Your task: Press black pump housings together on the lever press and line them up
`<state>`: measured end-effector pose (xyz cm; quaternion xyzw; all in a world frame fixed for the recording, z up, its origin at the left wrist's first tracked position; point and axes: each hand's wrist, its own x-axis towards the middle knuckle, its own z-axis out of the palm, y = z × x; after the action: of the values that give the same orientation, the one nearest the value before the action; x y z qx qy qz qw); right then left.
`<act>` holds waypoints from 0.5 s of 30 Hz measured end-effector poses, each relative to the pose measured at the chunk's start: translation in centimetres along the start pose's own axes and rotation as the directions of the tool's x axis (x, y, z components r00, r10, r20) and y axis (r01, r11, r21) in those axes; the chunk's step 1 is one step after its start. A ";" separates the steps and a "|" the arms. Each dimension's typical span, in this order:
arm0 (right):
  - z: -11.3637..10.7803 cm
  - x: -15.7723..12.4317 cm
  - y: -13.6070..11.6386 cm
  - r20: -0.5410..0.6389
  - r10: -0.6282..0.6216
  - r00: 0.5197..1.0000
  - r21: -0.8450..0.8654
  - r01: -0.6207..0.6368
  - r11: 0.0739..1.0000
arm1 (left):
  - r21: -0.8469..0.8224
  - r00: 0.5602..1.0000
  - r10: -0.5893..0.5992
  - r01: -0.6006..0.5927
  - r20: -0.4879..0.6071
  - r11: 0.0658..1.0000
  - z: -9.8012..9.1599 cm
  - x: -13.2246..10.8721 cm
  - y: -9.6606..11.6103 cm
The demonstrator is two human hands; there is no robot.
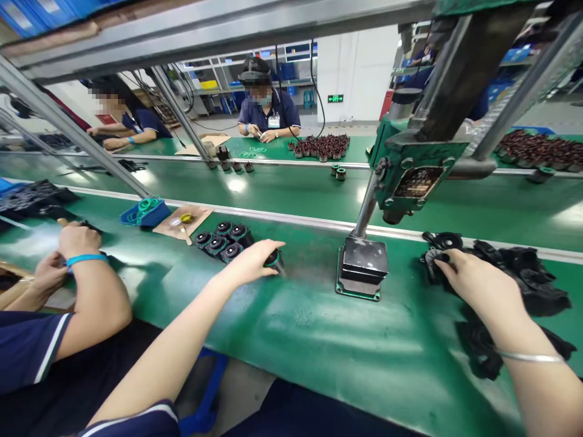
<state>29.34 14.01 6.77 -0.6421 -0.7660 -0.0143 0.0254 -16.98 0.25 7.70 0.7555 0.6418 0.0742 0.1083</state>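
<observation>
My left hand (252, 261) is closed around a dark cylindrical part with a green ring (274, 260), just right of a cluster of similar black round parts (223, 240). On the right, my right hand (478, 282) pinches a black round cover-like part (430, 262) at the edge of a loose pile of black molded parts (542, 282). Between my hands stands a green bench press (405, 164), its ram above a black metal block (364, 261). My palm hides much of the left part.
A co-worker's hands (77, 243) work close by at left. Behind the cluster lie a cardboard piece (200, 213) and a blue bin of green rings (146, 212). Across the line sits another person (268, 109) beside many brown wound parts (321, 145). A metal frame (182, 36) crosses overhead.
</observation>
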 end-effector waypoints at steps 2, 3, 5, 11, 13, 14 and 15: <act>0.5 -2.5 0.6 -0.033 -0.135 0.990 0.044 0.137 0.990 | -0.176 0.996 0.083 -0.087 -0.034 0.980 2.2 -1.2 2.7; 1.0 -4.0 0.7 -0.037 -0.236 0.971 0.091 0.239 0.967 | -0.277 0.992 0.113 -0.124 -0.055 0.953 3.4 -1.7 4.1; 2.2 -6.8 0.3 -0.030 -0.437 0.899 0.207 0.433 0.877 | -0.452 0.985 0.148 -0.170 -0.083 0.876 5.8 -2.3 7.0; 5.2 -12.2 -4.4 -0.026 -0.450 0.893 0.433 0.416 0.800 | -0.713 0.981 0.141 -0.194 -0.134 0.674 10.8 -0.8 13.6; 6.0 -12.7 -5.5 -0.062 -0.363 0.930 0.493 0.345 0.799 | -0.777 0.990 0.084 -0.142 -0.115 0.613 11.9 -0.3 14.9; 6.3 -12.7 -5.8 -0.080 -0.323 0.943 0.509 0.317 0.800 | -0.809 0.993 0.056 -0.120 -0.107 0.575 12.3 -0.2 15.4; 6.6 -12.7 -5.8 -0.097 -0.289 0.953 0.519 0.296 0.802 | -0.838 0.994 0.031 -0.101 -0.100 0.536 12.7 -0.2 15.8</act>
<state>25.66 0.89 -0.52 -0.4845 -0.8297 0.1885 0.2032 1.26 -3.25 -0.47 0.6309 0.5017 0.4051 0.4314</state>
